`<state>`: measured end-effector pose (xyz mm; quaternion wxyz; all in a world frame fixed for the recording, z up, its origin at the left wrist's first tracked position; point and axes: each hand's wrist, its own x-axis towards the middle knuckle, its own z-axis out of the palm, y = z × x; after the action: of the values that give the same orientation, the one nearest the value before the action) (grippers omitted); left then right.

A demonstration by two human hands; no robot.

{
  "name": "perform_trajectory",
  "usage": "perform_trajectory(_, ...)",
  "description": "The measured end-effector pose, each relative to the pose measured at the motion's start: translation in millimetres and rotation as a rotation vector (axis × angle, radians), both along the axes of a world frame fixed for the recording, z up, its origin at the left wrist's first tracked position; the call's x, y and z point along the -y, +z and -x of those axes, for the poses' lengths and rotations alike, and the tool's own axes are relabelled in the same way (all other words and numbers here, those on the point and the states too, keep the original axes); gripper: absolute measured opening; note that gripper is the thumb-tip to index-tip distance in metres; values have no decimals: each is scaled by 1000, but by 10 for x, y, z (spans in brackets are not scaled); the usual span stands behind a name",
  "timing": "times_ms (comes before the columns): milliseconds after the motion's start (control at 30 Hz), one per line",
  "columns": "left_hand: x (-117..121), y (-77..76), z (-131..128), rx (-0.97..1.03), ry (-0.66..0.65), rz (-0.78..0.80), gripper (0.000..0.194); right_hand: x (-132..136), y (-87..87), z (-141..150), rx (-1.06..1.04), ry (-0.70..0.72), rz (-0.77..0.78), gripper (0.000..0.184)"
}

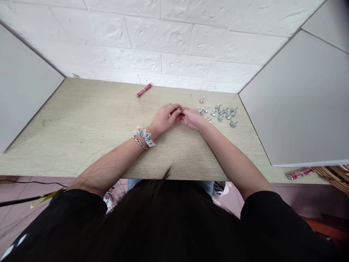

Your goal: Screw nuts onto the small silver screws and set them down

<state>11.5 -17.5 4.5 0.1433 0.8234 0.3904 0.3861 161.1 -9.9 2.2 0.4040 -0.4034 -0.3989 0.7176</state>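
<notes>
My left hand [164, 118] and my right hand [193, 118] meet above the middle of the table, fingertips together. Between them sits a small shiny metal bolt [178, 108], pinched by the fingers of both hands; most of it is hidden. Just right of my right hand lies a loose group of similar silver bolts [220, 111], each with a wide round base and a thin shank. One bolt [202, 99] lies a little apart, toward the wall. A few of them are partly covered by my right hand. A scrunchie [145, 135] and a chain bracelet [140, 142] circle my left wrist.
A red tube [143, 90] lies near the white brick wall [163, 40]. Grey panels stand at the left [24, 87] and right [302, 102] of the table [81, 127]. Another red tube [299, 174] and a woven basket [334, 176] are at the front right.
</notes>
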Motion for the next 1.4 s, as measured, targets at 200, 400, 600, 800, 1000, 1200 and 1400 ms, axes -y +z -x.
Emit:
perform_trajectory(200,-8,-6,7,10,12,8,25,22,29,22,-5,-49,6,27)
perform_trajectory(400,-27,-30,18,33,35,10,28,29,25,-14,-99,-43,-9,13)
perform_trajectory(600,-24,-18,19,20,66,15,30,42,17,-45,-171,-18,-37,18)
perform_trajectory(800,-18,-11,18,11,76,16,29,32,69,22,-131,-46,32,24)
perform_trajectory(1000,-19,-22,19,14,79,3,30,13,80,83,23,-37,101,48)
perform_trajectory(1200,-8,6,19,14,81,19,30,23,63,53,8,-30,76,34)
perform_trajectory(1400,-19,-13,25,42,123,47,34,35,69,-19,-95,17,7,7)
